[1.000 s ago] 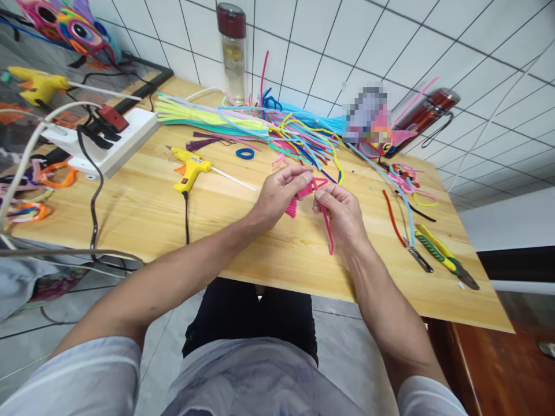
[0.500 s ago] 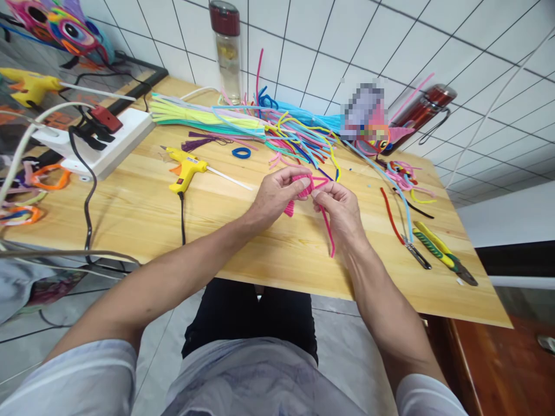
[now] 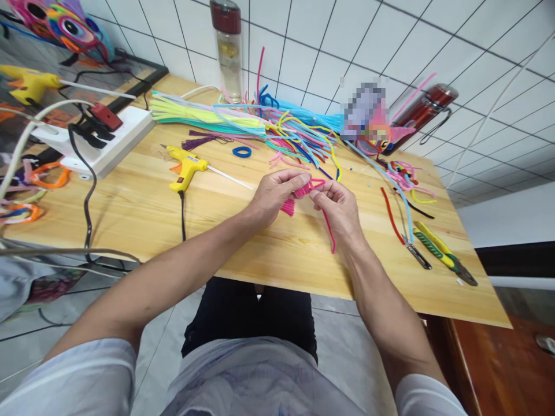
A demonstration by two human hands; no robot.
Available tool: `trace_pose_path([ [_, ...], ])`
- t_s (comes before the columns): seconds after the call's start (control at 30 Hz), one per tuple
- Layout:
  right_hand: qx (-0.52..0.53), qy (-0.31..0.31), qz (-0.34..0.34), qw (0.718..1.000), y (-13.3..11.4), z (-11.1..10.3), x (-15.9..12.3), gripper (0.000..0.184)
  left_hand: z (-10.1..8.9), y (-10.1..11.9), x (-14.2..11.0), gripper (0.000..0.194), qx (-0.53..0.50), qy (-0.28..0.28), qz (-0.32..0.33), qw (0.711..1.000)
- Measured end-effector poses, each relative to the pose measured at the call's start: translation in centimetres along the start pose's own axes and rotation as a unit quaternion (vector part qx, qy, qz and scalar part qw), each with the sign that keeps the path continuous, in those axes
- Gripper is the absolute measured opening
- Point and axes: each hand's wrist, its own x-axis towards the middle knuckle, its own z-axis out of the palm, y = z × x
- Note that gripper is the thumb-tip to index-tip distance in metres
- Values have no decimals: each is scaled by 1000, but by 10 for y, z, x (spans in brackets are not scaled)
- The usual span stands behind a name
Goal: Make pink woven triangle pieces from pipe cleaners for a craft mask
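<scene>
Between the thumb and fingers of my left hand (image 3: pixel 280 190) is a folded bundle of pink pipe cleaner (image 3: pixel 302 190), held above the wooden table. My right hand (image 3: pixel 336 202) pinches the loose length of the same pink pipe cleaner close to the bundle, and its tail (image 3: pixel 329 234) hangs down past my palm. A small ribbed pink piece (image 3: pixel 288 207) shows just below my left fingers; whether it joins the bundle I cannot tell. Left of my hands lies a yellow glue gun (image 3: pixel 187 166) with a white glue stick in its back.
Loose pipe cleaners (image 3: pixel 299 130) are heaped along the wall side of the wooden table (image 3: pixel 260 254). Pliers (image 3: pixel 444 251) and a small metal tool (image 3: pixel 417 255) lie at right. A power strip (image 3: pixel 119 144) with cables sits at left. A bottle (image 3: pixel 228 58) stands behind.
My right hand has shifted slightly left, and the loop of pink pipe cleaner between my hands looks narrower. The hanging tail has moved a little. Both hands keep their pinch.
</scene>
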Motion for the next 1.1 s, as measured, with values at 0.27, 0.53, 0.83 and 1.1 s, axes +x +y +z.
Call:
trace_pose_path([
  [0.27, 35, 18, -14, 999, 3, -2, 0, 27, 2, 5, -1, 40, -31, -37, 4, 999],
  [0.53, -118, 95, -195, 969, 13, -1, 0, 34, 3, 4, 0, 24, 0, -17, 18, 1000],
  [0.83, -197, 79, -284, 935, 12, -1, -3, 11, 2, 3, -4, 24, 58, -17, 7, 998],
  [1.1, -253, 90, -315, 910, 16, -2, -3, 12, 1, -1, -4, 33, 47, -14, -21, 999],
])
